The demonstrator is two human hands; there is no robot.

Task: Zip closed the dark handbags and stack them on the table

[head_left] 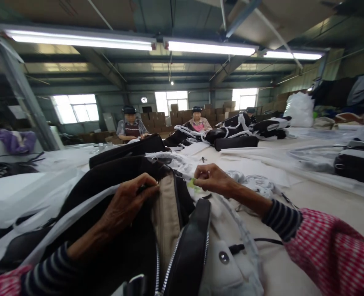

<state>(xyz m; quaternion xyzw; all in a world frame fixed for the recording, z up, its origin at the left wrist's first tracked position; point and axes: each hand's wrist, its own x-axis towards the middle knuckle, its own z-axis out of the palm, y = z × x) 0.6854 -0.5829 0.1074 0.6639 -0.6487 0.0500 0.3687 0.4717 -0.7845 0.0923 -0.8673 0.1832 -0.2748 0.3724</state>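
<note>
A long pale tabletop runs under strip lights. The left hand pinches the open black bag's tan-lined edge; what its fingertips grip is hidden. Just right of it, the right hand is closed on a small yellow-green piece, too blurred to identify. The bag's lower part is cut off.

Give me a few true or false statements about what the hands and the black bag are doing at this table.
1. The left hand grips the open edge of the black bag. True.
2. The right hand pinches something small and yellow-green. True.
3. Both hands rest flat on the table. False: both are closed on things.
4. The bag's lining is red. False: it is beige.
5. Other people sit across the table. True.
</note>
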